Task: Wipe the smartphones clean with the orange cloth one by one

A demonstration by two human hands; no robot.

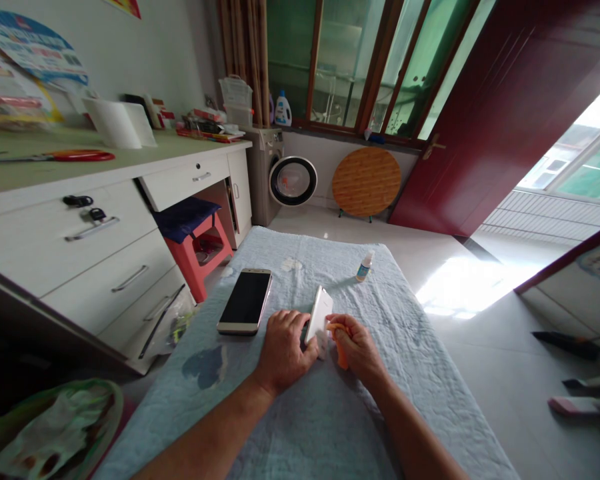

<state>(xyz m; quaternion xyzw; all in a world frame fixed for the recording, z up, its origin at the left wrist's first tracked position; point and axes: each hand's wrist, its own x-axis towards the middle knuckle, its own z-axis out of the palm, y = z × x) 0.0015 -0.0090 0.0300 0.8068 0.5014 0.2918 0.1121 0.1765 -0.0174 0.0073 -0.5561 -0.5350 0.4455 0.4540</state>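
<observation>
My left hand (286,350) is closed around the edge of a white smartphone (319,315), which stands tilted on its edge with its white back turned to the right. In my right hand (359,347) an orange cloth (342,357) is pinched and bunched, with its upper end against the phone's back. To the left, a larger gold-rimmed smartphone (247,301) lies flat with its dark screen up. Beyond my right hand stands a small spray bottle (365,267) with a blue label and clear cap. All of these are on a pale blue quilted cover (380,427).
White drawers (100,267) and a red stool (196,257) stand at the left. A waste basket (117,400) is at lower left. Farther back are a washing machine (265,157) with its door open, a round wooden tabletop (367,181) and a dark red door (460,127).
</observation>
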